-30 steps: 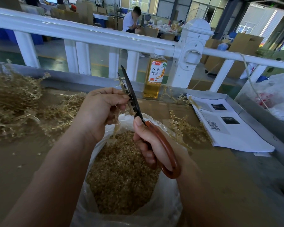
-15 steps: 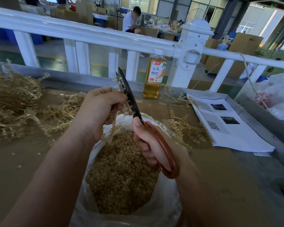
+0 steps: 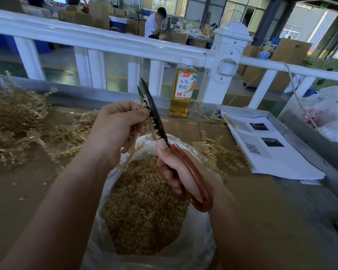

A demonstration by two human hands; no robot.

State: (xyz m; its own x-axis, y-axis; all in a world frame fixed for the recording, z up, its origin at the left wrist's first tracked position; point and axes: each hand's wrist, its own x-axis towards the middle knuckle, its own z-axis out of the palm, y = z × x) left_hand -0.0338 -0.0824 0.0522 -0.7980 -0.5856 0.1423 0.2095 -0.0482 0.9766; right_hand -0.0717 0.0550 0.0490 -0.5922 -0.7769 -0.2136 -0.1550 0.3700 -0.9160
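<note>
- A flat brown cardboard-covered work surface (image 3: 18, 191) fills the foreground, edged at the back by a grey metal ledge.
- A white-painted railing with thick posts (image 3: 105, 41) runs behind it. Beyond lies a workshop hall with cardboard boxes and a person in a white shirt (image 3: 154, 24) seated at a desk.
- A clear plastic bottle of amber drink with an orange-and-white label (image 3: 182, 90) stands upright on the ledge, against the railing.
- A stack of white printed paper sheets with a QR code (image 3: 277, 162) lies at the right.
- A heap of dry straw-coloured sprigs (image 3: 14, 117) covers the left of the surface.
- A clear plastic bag (image 3: 195, 240) stands open between the forearms, filled with small tan clipped bits (image 3: 144, 207).
- The left hand (image 3: 115, 131) is curled around a thin, pale beaded sprig (image 3: 152, 127), holding it above the bag's mouth.
- The right hand (image 3: 176, 168) grips scissors with black blades and reddish-brown loop handles (image 3: 154, 114), thumb pressed near the pivot.
- The blades point up and away, slightly parted, with the sprig lying against them.
</note>
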